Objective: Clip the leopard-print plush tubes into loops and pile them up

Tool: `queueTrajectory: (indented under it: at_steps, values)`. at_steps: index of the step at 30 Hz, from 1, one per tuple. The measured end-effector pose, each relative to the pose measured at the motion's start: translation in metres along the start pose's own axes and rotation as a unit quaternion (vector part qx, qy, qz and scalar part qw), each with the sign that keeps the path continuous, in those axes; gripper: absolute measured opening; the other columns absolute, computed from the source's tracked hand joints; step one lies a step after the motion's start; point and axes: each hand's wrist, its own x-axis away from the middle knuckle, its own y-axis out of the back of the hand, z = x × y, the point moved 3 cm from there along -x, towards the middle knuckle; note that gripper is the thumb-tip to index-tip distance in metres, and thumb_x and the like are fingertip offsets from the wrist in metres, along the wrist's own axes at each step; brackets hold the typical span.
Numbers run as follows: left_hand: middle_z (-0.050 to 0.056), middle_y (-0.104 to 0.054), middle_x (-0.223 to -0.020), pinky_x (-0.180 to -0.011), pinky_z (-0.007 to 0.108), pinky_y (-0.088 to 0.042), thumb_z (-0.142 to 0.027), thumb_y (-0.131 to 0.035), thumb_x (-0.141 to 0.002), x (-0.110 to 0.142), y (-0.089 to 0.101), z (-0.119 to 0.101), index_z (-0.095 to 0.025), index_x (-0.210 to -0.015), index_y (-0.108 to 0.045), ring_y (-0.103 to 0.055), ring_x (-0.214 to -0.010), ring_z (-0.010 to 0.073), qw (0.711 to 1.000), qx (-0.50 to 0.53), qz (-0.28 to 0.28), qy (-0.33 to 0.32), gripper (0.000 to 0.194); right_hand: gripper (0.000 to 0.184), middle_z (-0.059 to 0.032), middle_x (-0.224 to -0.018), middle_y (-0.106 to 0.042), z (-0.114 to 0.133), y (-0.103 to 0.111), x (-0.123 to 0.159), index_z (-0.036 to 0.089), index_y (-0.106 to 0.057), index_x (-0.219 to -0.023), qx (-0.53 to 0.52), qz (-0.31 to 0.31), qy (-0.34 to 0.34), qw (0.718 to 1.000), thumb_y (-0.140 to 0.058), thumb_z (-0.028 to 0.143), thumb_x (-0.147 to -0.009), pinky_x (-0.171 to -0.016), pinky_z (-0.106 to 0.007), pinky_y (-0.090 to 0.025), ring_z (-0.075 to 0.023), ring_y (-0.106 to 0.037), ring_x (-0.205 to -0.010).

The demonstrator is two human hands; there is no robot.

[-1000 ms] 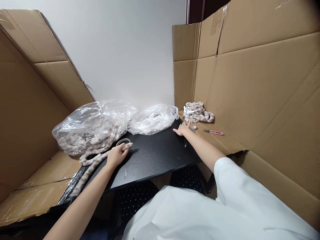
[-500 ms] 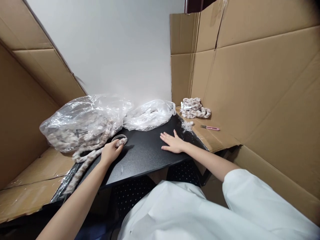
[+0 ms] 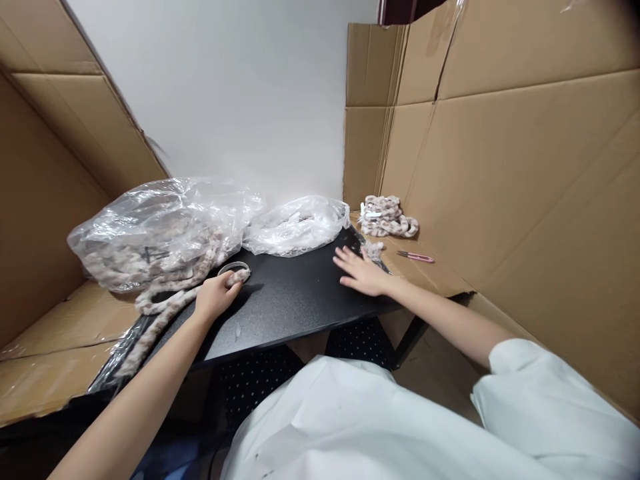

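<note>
My left hand (image 3: pixel 214 297) is closed around the end of a fluffy brown-and-white tube (image 3: pixel 155 327) at the table's left. A short furry tip pokes out past the fingers. Beside that tip curves a thin pale hoop (image 3: pixel 235 266), partly hidden, seemingly in the same grip. The rest of the tube loops back toward a clear plastic bag (image 3: pixel 150 230) of similar furry pieces. With fingers spread, my right hand (image 3: pixel 366 273) is over the right part of the black table (image 3: pixel 285 300), holding nothing. Just beyond it is a small tuft of pale fluff (image 3: pixel 373 250).
A second clear bag (image 3: pixel 300 227) lies against the wall at the back. On the cardboard (image 3: pixel 435 277) to the right are a bundle of furry loops (image 3: pixel 387 217) and pink-handled thread snips (image 3: pixel 416 257). Tall cardboard panels (image 3: pixel 525 167) rise at both sides.
My right hand has shifted right across the table, closer to the tuft of fluff, with its fingers still spread. My left hand keeps its hold on the furry tube. The view has shifted slightly.
</note>
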Motion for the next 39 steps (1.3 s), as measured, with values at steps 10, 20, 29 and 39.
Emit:
queueTrajectory:
  at_steps: [10,20,29,39]
  values:
    - [0.005,-0.061,-0.065,-0.056,0.026,-0.031,-0.045,-0.044,-0.078,0.0,-0.001,0.002,-0.021,-0.073,-0.058,-0.058,-0.066,0.0209,1.0,0.025,0.004,0.003,0.028,0.056,-0.0048,-0.163,-0.001,-0.035,-0.017,-0.008,0.025,-0.03,-0.151,0.042,0.021,-0.036,0.998,-0.03,0.046,-0.099,-0.113,-0.062,0.014,-0.028,0.0,-0.151]
    - [0.005,-0.059,-0.064,-0.058,0.026,-0.033,-0.045,-0.045,-0.079,-0.001,-0.002,0.006,-0.022,-0.074,-0.057,-0.058,-0.066,0.021,0.999,0.033,-0.003,0.002,0.026,0.059,-0.0002,-0.163,0.007,-0.058,0.024,0.0,0.026,-0.023,-0.154,0.073,-0.09,-0.124,0.985,-0.032,0.041,-0.097,-0.116,-0.059,0.009,-0.0291,0.009,-0.15]
    - [0.005,-0.059,-0.063,-0.058,0.027,-0.034,-0.045,-0.046,-0.078,-0.003,-0.005,0.002,-0.021,-0.074,-0.058,-0.059,-0.066,0.0221,0.999,0.034,0.008,-0.005,0.027,0.064,-0.0025,-0.163,0.006,-0.033,-0.021,0.047,0.029,-0.016,-0.155,0.024,0.037,-0.078,0.996,-0.026,0.054,-0.097,-0.114,-0.065,0.005,-0.031,0.008,-0.15]
    - [0.0,-0.047,-0.056,-0.059,0.025,-0.034,-0.049,-0.041,-0.085,-0.013,-0.003,-0.032,-0.019,-0.058,-0.043,-0.045,-0.059,0.0137,0.98,0.186,-0.02,-0.065,0.04,0.061,-0.0043,-0.164,-0.008,-0.017,0.016,-0.053,0.023,-0.018,-0.155,-0.076,-0.17,-0.101,0.977,-0.022,0.044,-0.097,-0.117,-0.054,0.003,-0.0259,-0.001,-0.151]
